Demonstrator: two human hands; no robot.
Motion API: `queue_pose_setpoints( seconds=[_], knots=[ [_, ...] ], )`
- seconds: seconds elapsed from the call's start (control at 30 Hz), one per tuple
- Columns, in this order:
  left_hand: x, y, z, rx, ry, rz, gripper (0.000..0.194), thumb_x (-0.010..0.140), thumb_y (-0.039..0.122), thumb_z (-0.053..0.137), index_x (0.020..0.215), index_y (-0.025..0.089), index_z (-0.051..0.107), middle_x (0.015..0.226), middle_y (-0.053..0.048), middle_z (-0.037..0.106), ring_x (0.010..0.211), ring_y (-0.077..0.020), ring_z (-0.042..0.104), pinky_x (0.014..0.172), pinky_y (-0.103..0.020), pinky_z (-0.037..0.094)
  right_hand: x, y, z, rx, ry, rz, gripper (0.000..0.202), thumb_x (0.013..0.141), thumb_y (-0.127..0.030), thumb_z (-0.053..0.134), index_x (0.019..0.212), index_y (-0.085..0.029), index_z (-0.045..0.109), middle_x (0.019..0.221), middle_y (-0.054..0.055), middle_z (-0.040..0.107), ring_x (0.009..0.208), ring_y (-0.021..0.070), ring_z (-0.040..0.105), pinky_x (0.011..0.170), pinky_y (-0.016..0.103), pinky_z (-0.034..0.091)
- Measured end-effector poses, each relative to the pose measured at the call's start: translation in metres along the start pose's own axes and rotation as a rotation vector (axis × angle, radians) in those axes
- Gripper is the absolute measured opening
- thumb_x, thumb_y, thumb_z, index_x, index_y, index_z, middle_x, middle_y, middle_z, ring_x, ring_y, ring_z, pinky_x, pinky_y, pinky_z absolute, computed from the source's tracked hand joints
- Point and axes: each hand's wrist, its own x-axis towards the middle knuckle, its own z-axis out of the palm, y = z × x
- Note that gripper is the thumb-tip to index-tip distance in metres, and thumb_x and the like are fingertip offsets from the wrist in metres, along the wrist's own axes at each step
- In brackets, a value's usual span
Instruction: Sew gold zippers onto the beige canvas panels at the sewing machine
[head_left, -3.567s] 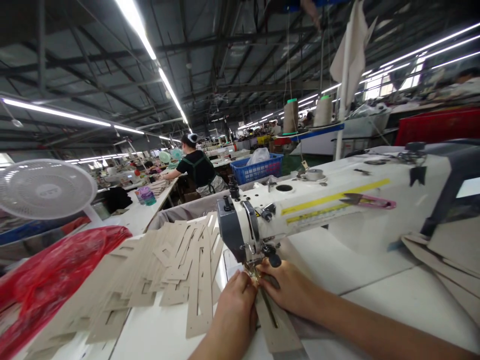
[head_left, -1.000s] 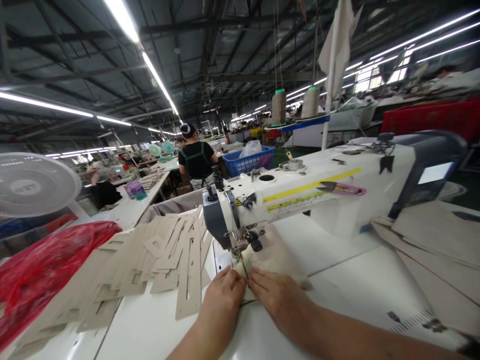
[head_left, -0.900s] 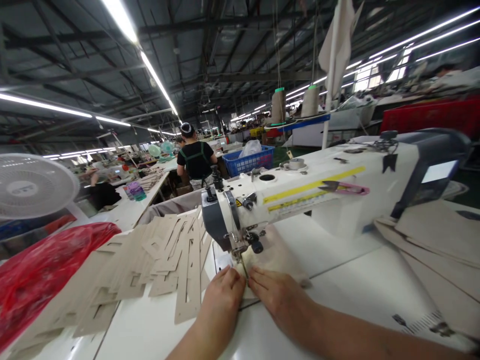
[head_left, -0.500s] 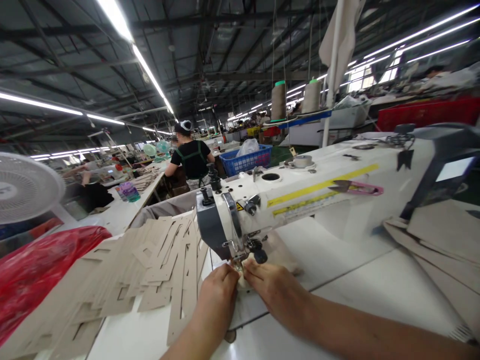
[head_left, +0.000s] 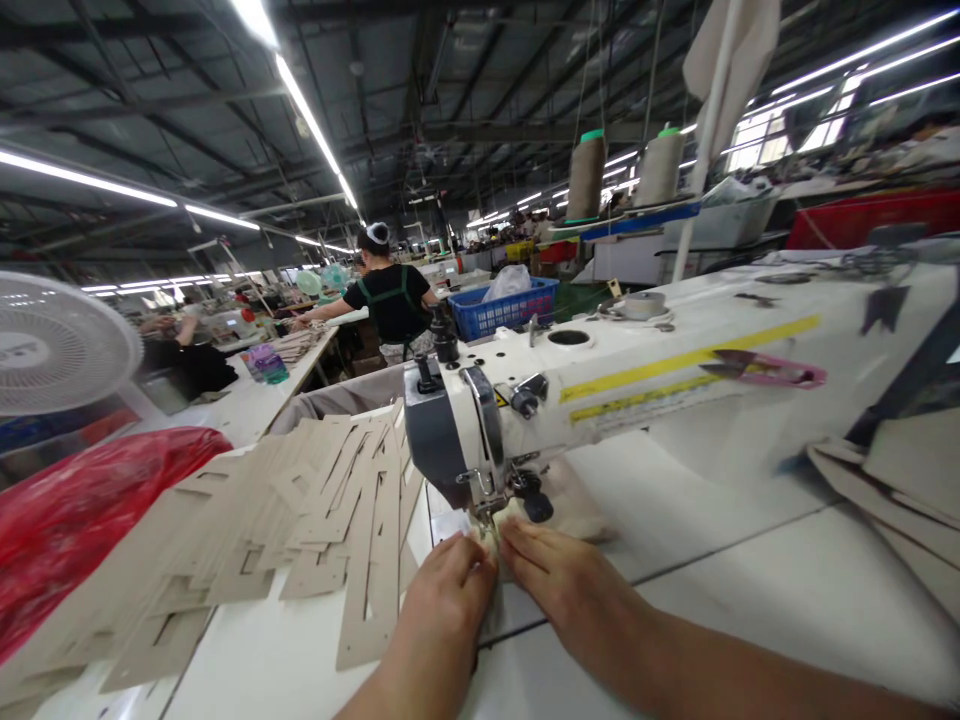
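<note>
A white sewing machine stands over the table, its needle area low at the centre. Just left of the presser foot, my left hand is closed on the near edge of a beige fabric piece. My right hand lies on the right side of the foot, its fingers pressed together on the same fabric, part of which shows behind the hand under the machine arm. The fingertips of both hands are close to the needle and partly hidden there.
Flat beige cut pieces lie in overlapping rows at left, beside a red plastic bag and a white fan. Pink-handled snips rest on the machine arm. More beige pieces lie at right. A person works ahead near a blue basket.
The camera view has shifted, moving the machine rightward in the picture. Both hands stay beside the needle on the fabric. The person ahead has stretched an arm out to the left.
</note>
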Motion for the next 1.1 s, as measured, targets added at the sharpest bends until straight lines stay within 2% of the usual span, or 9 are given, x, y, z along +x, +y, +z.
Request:
queue_pose_setpoints(
  seconds=[0.2, 0.4, 0.67, 0.87, 1.1],
  knots=[
    [0.004, -0.007, 0.003, -0.022, -0.065, -0.085, 0.018, 0.090, 0.014, 0.044, 0.089, 0.014, 0.062, 0.086, -0.008, 0.061, 0.080, -0.0197, 0.060, 0.070, -0.031, 0.054, 0.011, 0.008, 0.000, 0.131, -0.096, 0.074, 0.029, 0.083, 0.002, 0.040, 0.095, -0.009, 0.064, 0.093, 0.012, 0.068, 0.089, 0.0218, 0.065, 0.081, 0.033, 0.055],
    [0.004, -0.013, 0.007, 0.003, -0.107, -0.145, 0.014, 0.087, 0.011, 0.049, 0.087, 0.014, 0.062, 0.084, -0.007, 0.060, 0.077, -0.0195, 0.059, 0.067, -0.029, 0.052, 0.014, 0.011, 0.000, 0.219, -0.113, 0.123, 0.028, 0.087, -0.001, 0.040, 0.098, -0.012, 0.063, 0.095, 0.010, 0.067, 0.091, 0.0200, 0.064, 0.082, 0.032, 0.054],
    [0.003, -0.016, 0.011, 0.014, -0.066, -0.155, 0.013, 0.085, 0.011, 0.051, 0.083, 0.016, 0.062, 0.081, -0.006, 0.061, 0.073, -0.0182, 0.060, 0.063, -0.028, 0.052, 0.017, 0.013, 0.000, 0.208, -0.161, 0.134, 0.026, 0.087, -0.002, 0.040, 0.095, -0.011, 0.063, 0.090, 0.011, 0.067, 0.091, 0.0213, 0.064, 0.081, 0.034, 0.053],
    [0.003, -0.017, 0.010, -0.048, -0.046, -0.165, 0.016, 0.083, 0.006, 0.050, 0.084, 0.017, 0.061, 0.083, -0.006, 0.062, 0.075, -0.0171, 0.061, 0.067, -0.028, 0.054, 0.018, 0.014, -0.001, 0.247, -0.178, 0.153, 0.026, 0.086, -0.001, 0.040, 0.094, -0.012, 0.062, 0.089, 0.011, 0.067, 0.098, 0.0212, 0.061, 0.086, 0.034, 0.051],
    [0.003, -0.019, 0.011, -0.100, -0.056, -0.208, 0.019, 0.082, 0.005, 0.047, 0.086, 0.017, 0.061, 0.084, -0.006, 0.063, 0.074, -0.0173, 0.063, 0.069, -0.029, 0.055, 0.021, 0.015, 0.000, 0.281, -0.114, 0.159, 0.030, 0.085, -0.002, 0.039, 0.098, -0.015, 0.063, 0.088, 0.010, 0.067, 0.096, 0.0205, 0.063, 0.084, 0.033, 0.052]
  ],
)
